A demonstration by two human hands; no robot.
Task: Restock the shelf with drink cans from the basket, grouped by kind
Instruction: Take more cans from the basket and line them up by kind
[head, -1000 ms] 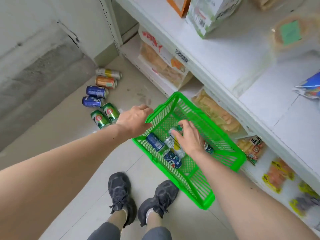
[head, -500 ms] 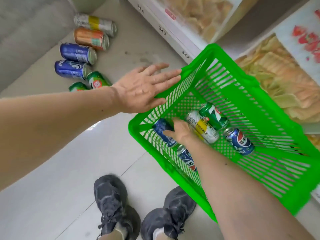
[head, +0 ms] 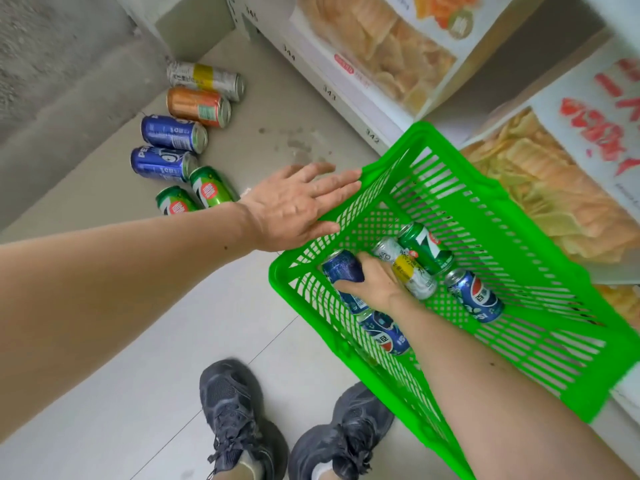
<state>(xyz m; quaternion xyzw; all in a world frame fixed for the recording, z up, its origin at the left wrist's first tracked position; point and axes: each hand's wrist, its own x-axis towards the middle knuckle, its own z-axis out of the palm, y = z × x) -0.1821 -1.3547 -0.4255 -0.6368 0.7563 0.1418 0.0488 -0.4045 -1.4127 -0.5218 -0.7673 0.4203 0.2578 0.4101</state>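
Green slotted plastic basket (head: 519, 258) sits on the floor by the shelf, steadied by the flat, open-fingered left hand (head: 294, 206) on its rim. Right hand (head: 372, 284) curls around a dark blue drink can (head: 341, 268) inside; best lift it straight up, clear of neighbouring cans

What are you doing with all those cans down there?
A person is sorting drink cans. Their right hand is closed around a blue can inside the green basket, while the left hand rests flat on the basket's edge. A green can, a white and yellow can and two more blue cans lie in the basket. On the floor six cans lie in a row, with same colours beside each other. None are on the shelf yet.
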